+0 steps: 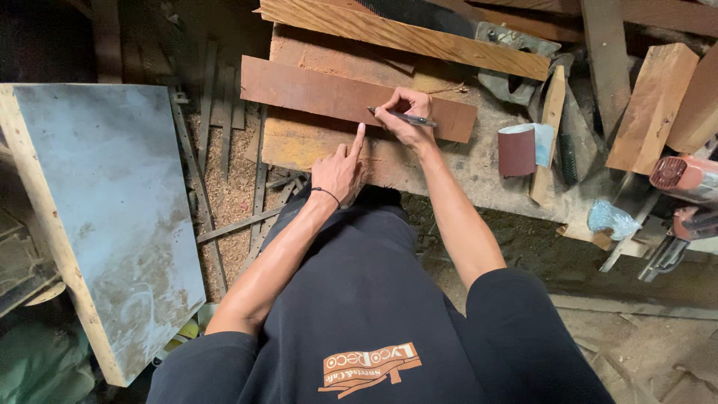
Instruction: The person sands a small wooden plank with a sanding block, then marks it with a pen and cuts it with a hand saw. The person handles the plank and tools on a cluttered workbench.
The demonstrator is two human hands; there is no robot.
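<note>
A flat reddish-brown board is laid across a rough wooden workbench, with its long side running from left to right. A dark pen is pressed onto the near edge of the board, close to its right end. The pen is pinched tight by the curled fingers of the right hand. The left hand is rested on the bench just near the board. Its first finger is stretched out so that the tip meets the board's near edge, and the other fingers are folded in. Nothing is held in it.

A longer, paler plank is seen just beyond the board. A roll of sandpaper is placed to the right. A red power tool is found at the far right. A big grey panel is leaned at the left, above sawdust.
</note>
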